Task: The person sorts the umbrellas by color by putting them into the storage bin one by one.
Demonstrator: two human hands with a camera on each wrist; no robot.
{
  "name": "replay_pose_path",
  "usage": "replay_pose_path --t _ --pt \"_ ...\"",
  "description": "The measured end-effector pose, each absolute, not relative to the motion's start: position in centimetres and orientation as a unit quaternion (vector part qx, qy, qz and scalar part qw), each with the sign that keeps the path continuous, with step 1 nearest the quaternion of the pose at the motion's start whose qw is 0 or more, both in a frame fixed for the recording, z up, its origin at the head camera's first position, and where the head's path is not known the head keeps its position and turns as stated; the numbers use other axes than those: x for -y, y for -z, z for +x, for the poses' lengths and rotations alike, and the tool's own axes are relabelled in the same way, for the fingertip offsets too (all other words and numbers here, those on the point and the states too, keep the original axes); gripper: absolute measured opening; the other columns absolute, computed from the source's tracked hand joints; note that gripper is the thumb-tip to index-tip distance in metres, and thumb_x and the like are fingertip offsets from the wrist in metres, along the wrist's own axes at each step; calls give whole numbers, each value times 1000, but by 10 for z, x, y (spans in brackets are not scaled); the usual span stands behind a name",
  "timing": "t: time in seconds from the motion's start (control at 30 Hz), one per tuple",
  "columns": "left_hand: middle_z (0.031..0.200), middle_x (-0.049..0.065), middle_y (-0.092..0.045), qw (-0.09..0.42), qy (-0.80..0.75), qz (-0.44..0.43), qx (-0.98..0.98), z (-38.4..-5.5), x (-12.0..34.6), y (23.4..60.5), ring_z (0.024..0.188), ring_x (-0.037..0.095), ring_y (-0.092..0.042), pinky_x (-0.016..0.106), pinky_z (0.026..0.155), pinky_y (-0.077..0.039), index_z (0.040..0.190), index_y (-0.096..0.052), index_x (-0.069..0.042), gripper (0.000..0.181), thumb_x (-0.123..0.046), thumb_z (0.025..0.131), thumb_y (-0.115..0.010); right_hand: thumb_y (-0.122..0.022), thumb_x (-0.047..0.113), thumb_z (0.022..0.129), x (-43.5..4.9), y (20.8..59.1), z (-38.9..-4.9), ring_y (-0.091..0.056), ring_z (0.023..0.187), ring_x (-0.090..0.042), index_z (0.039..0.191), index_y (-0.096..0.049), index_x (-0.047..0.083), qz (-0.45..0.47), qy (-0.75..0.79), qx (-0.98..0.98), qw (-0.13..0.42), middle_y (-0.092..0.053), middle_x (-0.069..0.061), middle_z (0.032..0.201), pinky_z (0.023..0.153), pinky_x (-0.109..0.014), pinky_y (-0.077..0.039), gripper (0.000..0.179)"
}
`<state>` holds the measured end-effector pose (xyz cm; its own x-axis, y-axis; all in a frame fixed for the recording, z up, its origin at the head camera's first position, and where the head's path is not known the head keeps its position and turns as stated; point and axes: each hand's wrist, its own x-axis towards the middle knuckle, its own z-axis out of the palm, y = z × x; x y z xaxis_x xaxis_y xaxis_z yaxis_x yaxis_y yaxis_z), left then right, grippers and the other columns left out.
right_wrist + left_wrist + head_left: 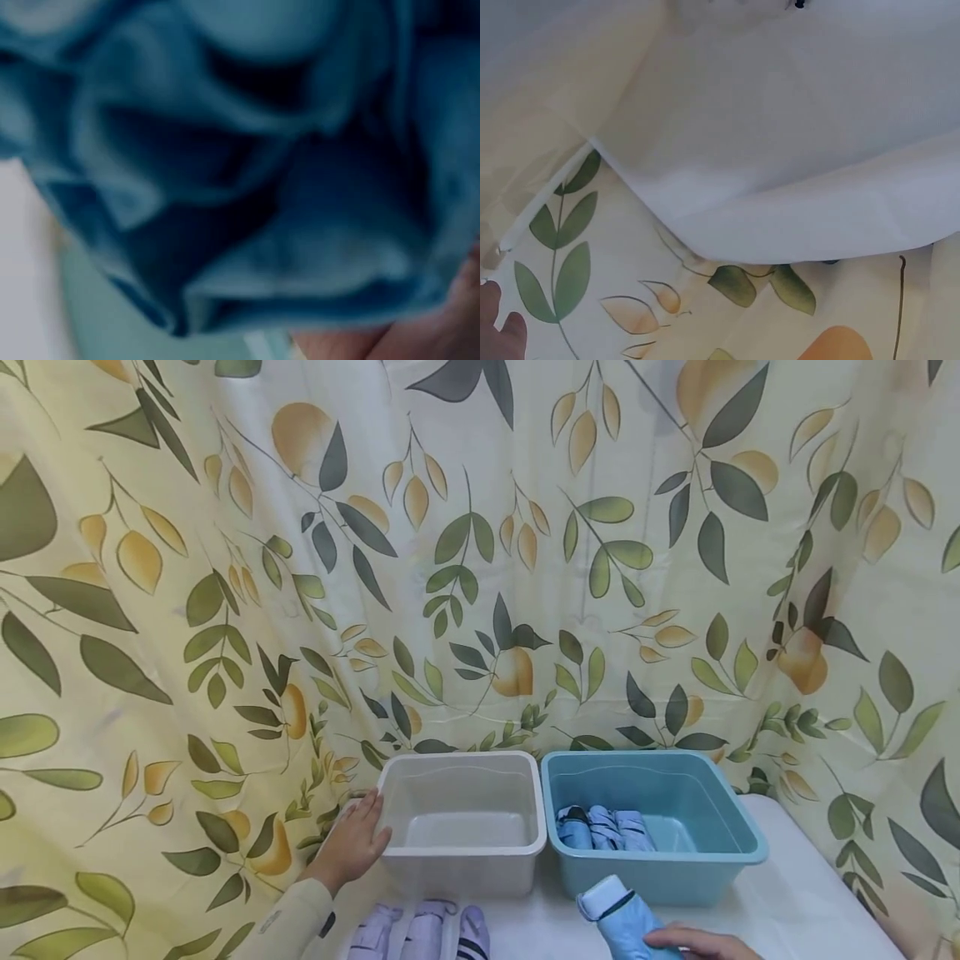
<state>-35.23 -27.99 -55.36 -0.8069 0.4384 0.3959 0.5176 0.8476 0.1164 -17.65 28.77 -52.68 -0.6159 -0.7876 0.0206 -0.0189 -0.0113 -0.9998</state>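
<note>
Blue umbrella [622, 920], pinched in your right fingers [670, 936] — left fingers [369, 811] straight, empty — could slip if loose folds shift.

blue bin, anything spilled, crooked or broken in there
Nothing stands out. The blue bin sits upright beside the pale bin, with three blue rolled bundles lined up side by side inside. No spill or damage shows, though the bundles' near ends are hidden.

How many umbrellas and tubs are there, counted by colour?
Blue folded umbrellas in the blue tub: 3
Blue folded umbrella in the right hand: 1
Lilac folded umbrellas: 3
Blue tub: 1
White tub: 1
Total: 9
</note>
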Motion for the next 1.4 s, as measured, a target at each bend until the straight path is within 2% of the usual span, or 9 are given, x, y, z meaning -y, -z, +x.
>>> replay_pose_path --t 0.07,0.2,0.3,0.5,0.67,0.8,0.9,1.1,1.4 --pt "146 28 -40 184 109 -255 943 -351 281 553 134 40 -39 58 105 -31 139 -43 12 61 -34 99 -49 -48 -7 96 -291 495 -171 -45 116 0 142 -50 7 -310 639 -642 289 -46 17 136 93 -22 -43 47" --pt "143 30 -41 195 117 -257 939 -347 282 547 132 43 -40 60 104 -31 136 -45 14 61 -31 97 -53 -53 -1 96 -298 454 -178 -35 133 -32 142 -50 8 -283 563 -735 249 -32 -16 152 96 -41 -46 47" --pt "143 30 -42 195 118 -258 939 -348 283 547 132 43 -40 61 104 -31 136 -45 15 60 -30 97 -53 -59 7 96 -305 433 -183 -38 127 -34 140 -53 10 -267 499 -799 204 -34 -32 143 90 -39 -48 45" --pt "148 26 -38 178 116 -253 944 -353 284 559 136 39 -36 57 107 -29 140 -42 11 62 -33 99 -51 -65 5 90 -325 412 -193 -45 103 -2 135 -57 10 -298 464 -830 83 -52 11 120 73 -22 -45 46" --pt "149 24 -37 177 121 -257 942 -353 283 567 137 37 -36 57 107 -29 141 -42 11 62 -33 98 -53 -74 18 84 -342 394 -210 -46 110 -5 131 -62 17 -220 367 -904 6 -54 0 131 72 -24 -46 48" --pt "147 25 -39 184 118 -263 940 -353 282 564 136 37 -37 58 107 -30 140 -43 11 62 -32 97 -54 -76 19 82 -352 380 -233 -51 116 -36 130 -62 14 -201 335 -921 6 -49 -26 136 76 -42 -50 50" --pt "147 26 -40 184 111 -264 940 -354 280 559 136 38 -37 58 106 -30 139 -44 12 62 -33 98 -53 -77 19 80 -356 372 -252 -50 116 -48 129 -62 12 -200 330 -922 22 -49 -28 136 80 -54 -49 52" --pt "145 27 -42 186 98 -269 940 -354 282 552 135 39 -39 57 106 -31 138 -45 13 63 -34 97 -53 -76 11 80 -357 374 -293 -47 118 -54 128 -65 12 -181 321 -926 81 -48 -28 137 84 -66 -45 50" --pt "143 29 -42 202 123 -273 933 -358 281 557 133 41 -40 59 104 -30 137 -46 13 64 -39 99 -48 -73 -6 68 -364 402 -348 -44 119 -50 118 -71 12 -136 277 -942 136 -44 -34 137 87 -63 -44 53"
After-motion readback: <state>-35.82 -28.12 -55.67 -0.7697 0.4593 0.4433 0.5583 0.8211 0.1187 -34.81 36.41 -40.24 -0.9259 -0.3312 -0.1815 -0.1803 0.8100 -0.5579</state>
